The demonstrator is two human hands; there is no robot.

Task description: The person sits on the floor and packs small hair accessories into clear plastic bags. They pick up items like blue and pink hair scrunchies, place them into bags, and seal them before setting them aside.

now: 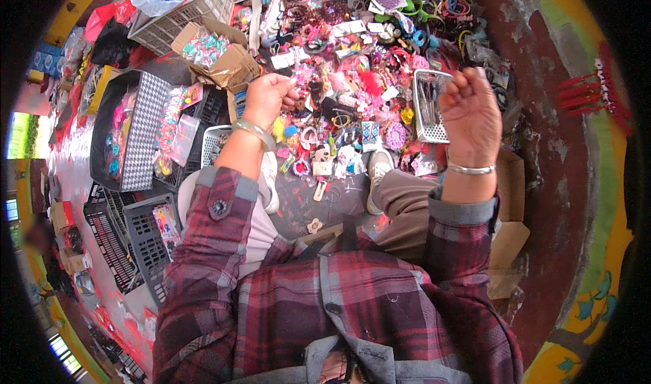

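Left fingers pinch narrowly, any held object unclear; right fingers curl loosely near a white perforated plastic basket, colourful hair accessories heaped between them.

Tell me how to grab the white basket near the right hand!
Take the white basket by its near rim, probably, coming from the person's side: it opens upward, that edge is uncovered, and the right hand hides part of its right side.

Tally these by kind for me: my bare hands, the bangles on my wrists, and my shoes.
Hands: 2 (left hand, right hand)
Bangles: 2 (left bangle, right bangle)
Shoes: 2 (left shoe, right shoe)
Total: 6
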